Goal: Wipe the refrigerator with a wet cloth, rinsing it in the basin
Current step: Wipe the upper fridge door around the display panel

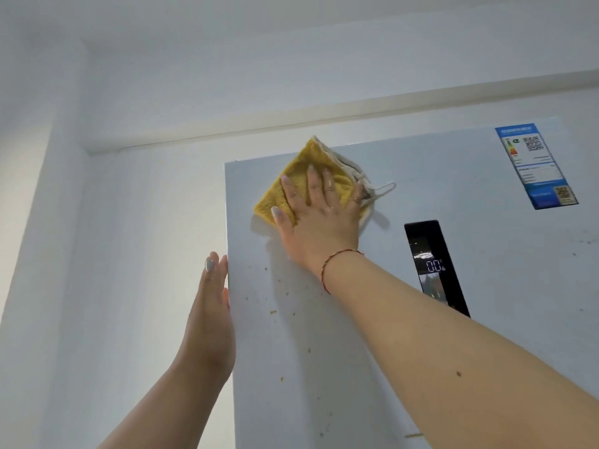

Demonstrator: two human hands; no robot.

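The refrigerator (405,319) fills the right of your view, its pale door dotted with small yellowish crumbs below the wiped area. A dark display panel (432,264) sits right of centre; an energy label (534,165) is stuck near the top right corner. Your right hand (319,218) lies flat, fingers spread straight, pressing the yellow cloth (304,183) against the door near its top left corner; grip wide, nothing clasped. Your left hand (210,315) rests with straight fingers along the door's left edge. A red string bracelet (334,264) circles your right wrist
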